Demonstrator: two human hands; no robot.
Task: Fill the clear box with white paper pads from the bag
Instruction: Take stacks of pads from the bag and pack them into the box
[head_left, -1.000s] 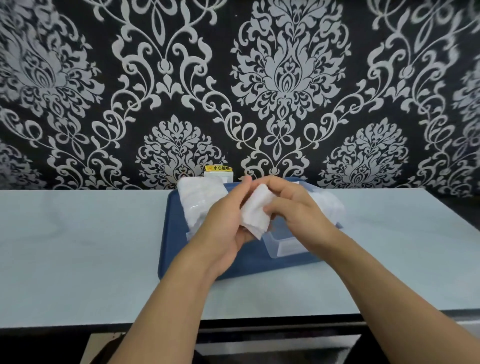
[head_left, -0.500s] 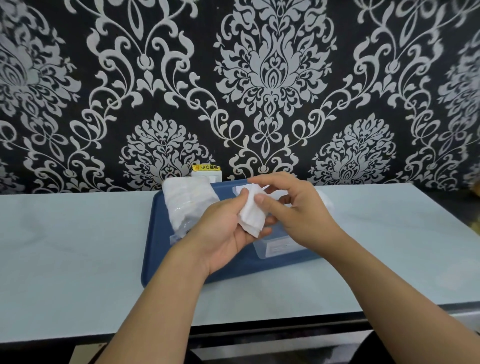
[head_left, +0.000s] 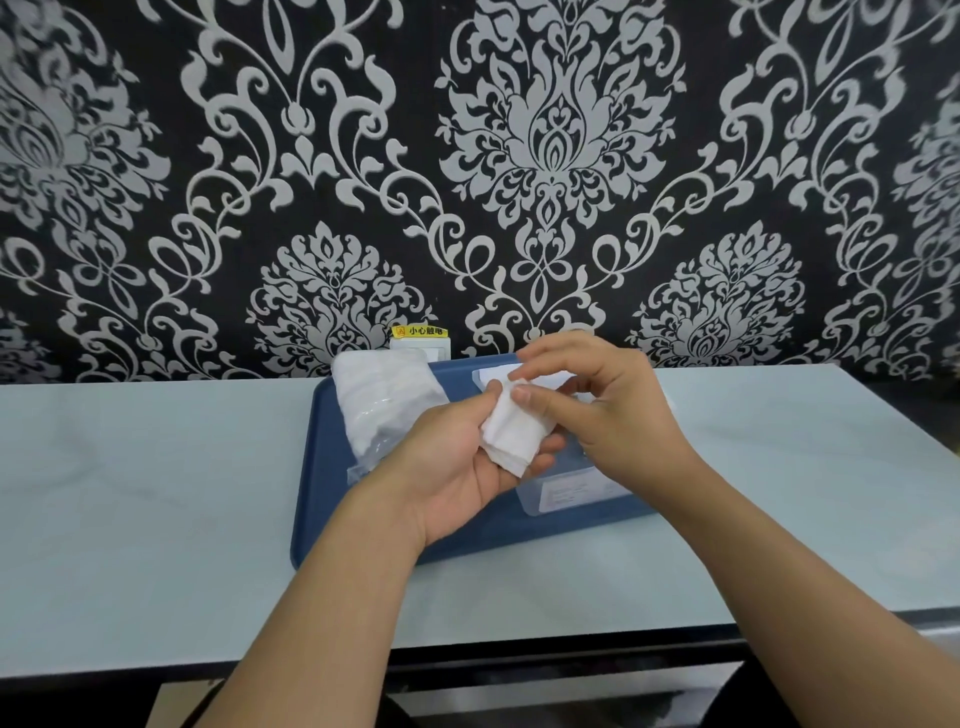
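Observation:
A small stack of white paper pads (head_left: 511, 435) lies in the palm of my left hand (head_left: 457, 467), whose fingers curl under it. My right hand (head_left: 602, 405) pinches the top of the stack with thumb and forefinger. Both hands hover above the clear box (head_left: 571, 491), which sits on the right half of a blue tray (head_left: 337, 499) and is mostly hidden by my hands. The plastic bag (head_left: 382, 402) of white pads lies on the tray's left half, behind my left hand.
The tray sits on a pale blue table (head_left: 156, 493) against a black wall with a silver pattern. A white socket with a yellow warning label (head_left: 421, 340) is on the wall behind the tray. The table's front edge runs below my forearms.
Both hands have lowered and turned the stack slightly; my left palm now faces up more under the pads, and my right fingers have shifted to the stack's top. The view has drifted a little.

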